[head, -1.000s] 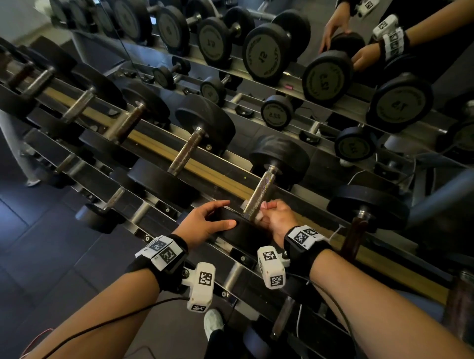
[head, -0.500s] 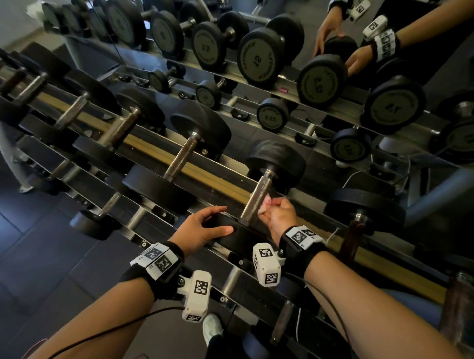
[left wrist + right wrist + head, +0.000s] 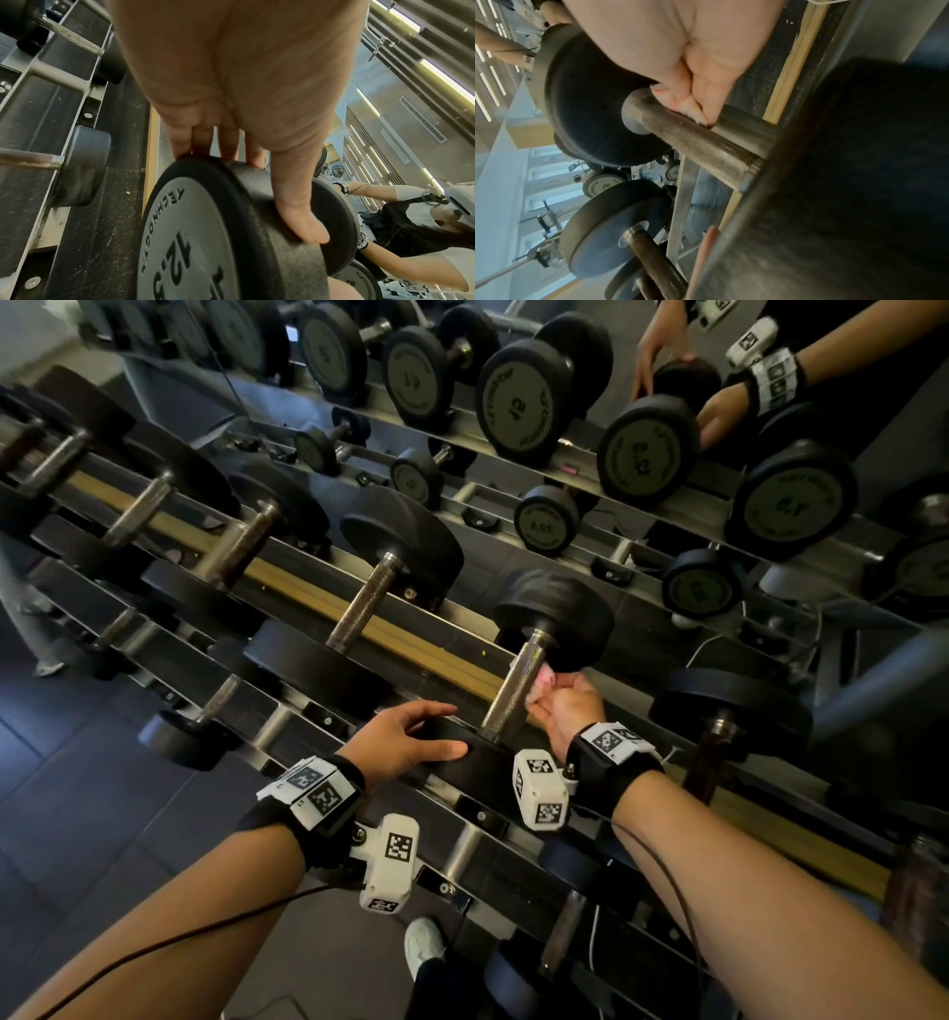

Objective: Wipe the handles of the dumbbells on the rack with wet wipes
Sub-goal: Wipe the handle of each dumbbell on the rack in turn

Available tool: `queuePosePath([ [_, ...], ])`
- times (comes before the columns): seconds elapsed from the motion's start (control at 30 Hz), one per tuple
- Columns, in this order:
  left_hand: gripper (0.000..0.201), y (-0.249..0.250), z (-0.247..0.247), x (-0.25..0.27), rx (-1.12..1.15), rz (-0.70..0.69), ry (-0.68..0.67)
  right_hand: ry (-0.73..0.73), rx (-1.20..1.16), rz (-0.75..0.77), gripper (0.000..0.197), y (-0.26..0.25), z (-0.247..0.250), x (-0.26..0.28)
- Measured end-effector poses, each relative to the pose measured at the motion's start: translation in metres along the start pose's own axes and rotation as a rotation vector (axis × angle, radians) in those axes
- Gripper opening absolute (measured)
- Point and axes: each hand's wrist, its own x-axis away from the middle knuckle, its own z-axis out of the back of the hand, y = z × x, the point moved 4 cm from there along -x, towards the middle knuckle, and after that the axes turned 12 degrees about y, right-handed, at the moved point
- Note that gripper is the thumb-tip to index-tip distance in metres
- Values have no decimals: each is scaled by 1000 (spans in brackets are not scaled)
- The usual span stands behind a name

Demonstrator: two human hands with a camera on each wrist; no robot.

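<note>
A dumbbell with a knurled steel handle [image 3: 513, 690] lies on the top tier of the rack [image 3: 287, 593], straight ahead of me. My right hand [image 3: 544, 688] pinches a pale wet wipe [image 3: 543, 681] against the upper right side of that handle, just below the far black head [image 3: 554, 613]. In the right wrist view its fingers [image 3: 680, 97] press on the handle [image 3: 693, 138] and the wipe is mostly hidden. My left hand [image 3: 454, 729] rests on the near head [image 3: 482, 765], marked 12.5 [image 3: 195, 243]. Its fingers [image 3: 205, 140] lie straight over the rim and the thumb [image 3: 303, 213] lies across it.
More dumbbells [image 3: 359, 613] line the same tier to the left, one with a dark handle [image 3: 714, 757] to the right. A lower tier [image 3: 215, 701] holds smaller ones. A mirror [image 3: 513, 403] behind reflects the rack and my arms. Dark tiled floor [image 3: 77, 788] lies at left.
My right hand has slid with the wipe up the handle, from its near end toward the far head. The left hand has stayed on the near head.
</note>
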Motion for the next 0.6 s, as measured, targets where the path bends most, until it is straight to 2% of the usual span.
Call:
queuePosePath([
  [0.2, 67, -4, 0, 1, 16, -5, -4, 34, 29, 102, 21, 5, 30, 3],
  [0.3, 70, -4, 0, 0, 12, -11, 4, 97, 13, 144, 19, -3, 23, -3],
  [0.47, 71, -4, -1, 1, 9, -10, 24, 54, -35, 125, 11, -3, -2, 0],
  [0.6, 67, -2, -1, 2, 28, -11, 6, 67, 57, 203, 8, 9, 12, 8],
])
